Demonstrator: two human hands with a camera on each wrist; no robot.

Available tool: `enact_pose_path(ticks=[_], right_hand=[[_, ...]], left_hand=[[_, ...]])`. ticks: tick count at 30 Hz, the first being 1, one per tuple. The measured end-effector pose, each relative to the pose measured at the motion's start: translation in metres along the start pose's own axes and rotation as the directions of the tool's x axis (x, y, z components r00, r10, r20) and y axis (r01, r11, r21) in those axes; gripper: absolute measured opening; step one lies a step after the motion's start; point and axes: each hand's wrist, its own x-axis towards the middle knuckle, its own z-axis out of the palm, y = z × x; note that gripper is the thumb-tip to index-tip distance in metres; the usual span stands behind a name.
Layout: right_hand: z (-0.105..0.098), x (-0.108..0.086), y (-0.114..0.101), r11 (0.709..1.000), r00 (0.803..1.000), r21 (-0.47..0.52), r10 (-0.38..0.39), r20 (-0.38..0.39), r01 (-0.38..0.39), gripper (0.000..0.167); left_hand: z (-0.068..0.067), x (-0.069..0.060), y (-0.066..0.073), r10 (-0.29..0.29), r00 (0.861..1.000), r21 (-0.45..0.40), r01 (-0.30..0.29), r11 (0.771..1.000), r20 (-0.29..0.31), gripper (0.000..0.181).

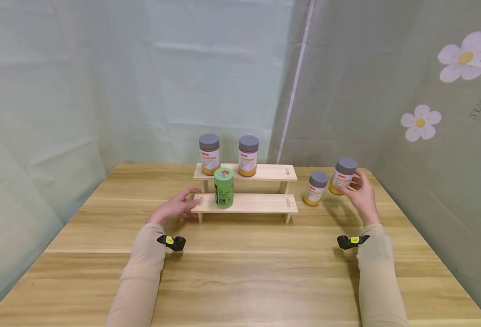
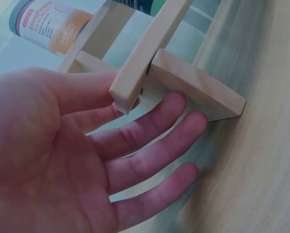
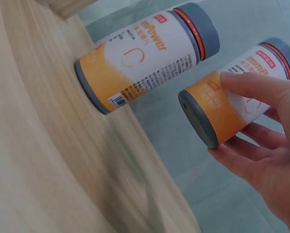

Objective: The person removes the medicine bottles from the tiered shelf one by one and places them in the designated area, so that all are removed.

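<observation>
My right hand (image 1: pixel 362 197) grips a supplement bottle (image 1: pixel 343 176) with a grey lid and white-and-orange label. In the right wrist view, that bottle (image 3: pixel 232 102) is tilted, its grey base off the table. A matching bottle (image 1: pixel 316 189) stands on the table just left of it. My left hand (image 1: pixel 178 206) pinches the left end of the lower board of a two-step wooden shelf (image 1: pixel 261 203); in the left wrist view its other fingers (image 2: pixel 157 155) spread beside the shelf leg. On the lower step stands a green canister (image 1: pixel 224 188).
Two more grey-lidded bottles, one at the left (image 1: pixel 210 154) and one near the middle (image 1: pixel 248 156), stand on the shelf's upper step. The wooden table (image 1: pixel 240 272) carries everything. A pale curtain (image 1: pixel 224 68) hangs behind it, with printed flowers at the right.
</observation>
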Motion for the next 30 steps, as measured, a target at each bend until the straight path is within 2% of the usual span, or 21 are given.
enact_pose_path(ticks=[7, 18, 24, 30], right_hand=[[0.001, -0.002, 0.01, 1.0, 0.996, 0.01, 0.008, 0.084, -0.008, 0.075], [0.002, -0.003, 0.015, 1.0, 0.991, -0.021, -0.004, 0.13, 0.007, 0.077], [0.003, -0.003, 0.022, 0.999, 0.989, -0.047, 0.02, 0.145, -0.013, 0.077], [0.006, -0.003, 0.029, 0.999, 0.985, -0.032, 0.041, 0.17, -0.036, 0.077]], left_hand=[[0.0, 0.001, -0.003, -0.006, 1.0, -0.008, 0.006, 1.0, 0.004, 0.056], [0.001, 0.0, -0.002, -0.016, 1.0, -0.024, 0.016, 1.0, 0.0, 0.056], [0.0, 0.002, -0.004, -0.015, 1.0, -0.008, 0.015, 1.0, -0.005, 0.056], [0.0, 0.004, -0.004, -0.005, 1.0, -0.016, 0.005, 1.0, -0.006, 0.056]])
